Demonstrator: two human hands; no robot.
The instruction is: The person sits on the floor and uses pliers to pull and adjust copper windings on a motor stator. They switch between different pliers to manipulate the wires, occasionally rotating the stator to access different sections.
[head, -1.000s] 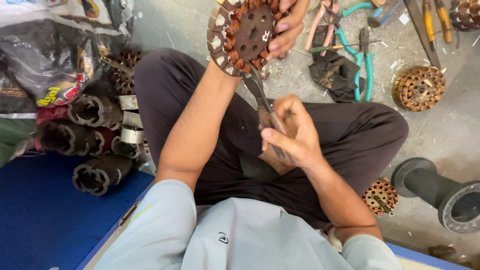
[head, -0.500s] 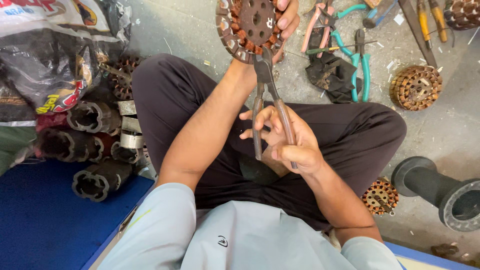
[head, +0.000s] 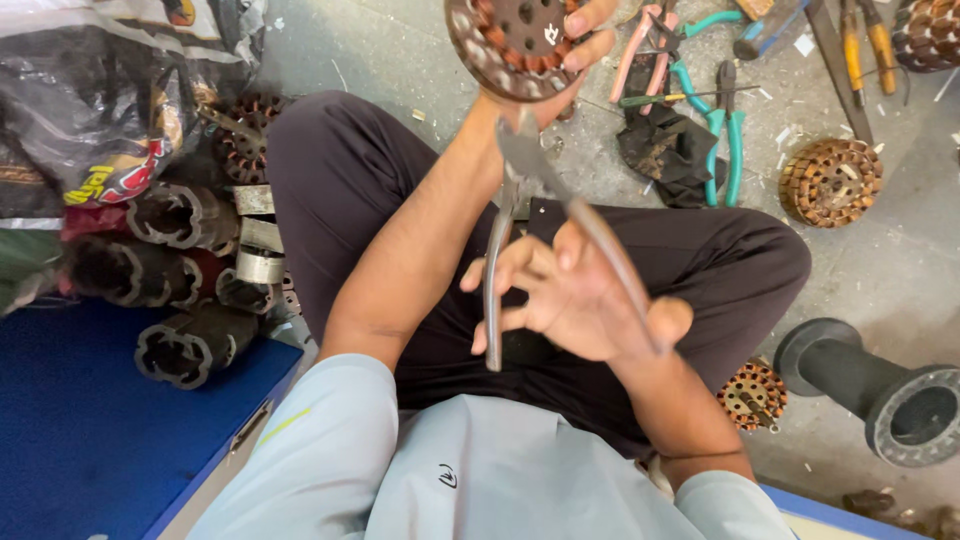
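While my right hand (head: pixel 575 300) grips the bare metal handles of a pair of pliers (head: pixel 545 215), fingers spread with the handles splayed apart, the nose of the tool points up at the round copper-wound stator (head: pixel 515 40) that my left hand (head: pixel 575 55) holds closed around its right rim at the far edge of the view. Beyond my crossed legs, on the concrete floor (head: pixel 900 260) to the right, lie teal-handled cutters (head: pixel 725 130), a dark rag (head: pixel 670 150) and another wound stator (head: pixel 830 180), with a black flanged pipe (head: pixel 880 385) nearer me. To the left, dark fluted motor housings (head: pixel 165 245) are stacked beside a blue mat (head: pixel 80 440).
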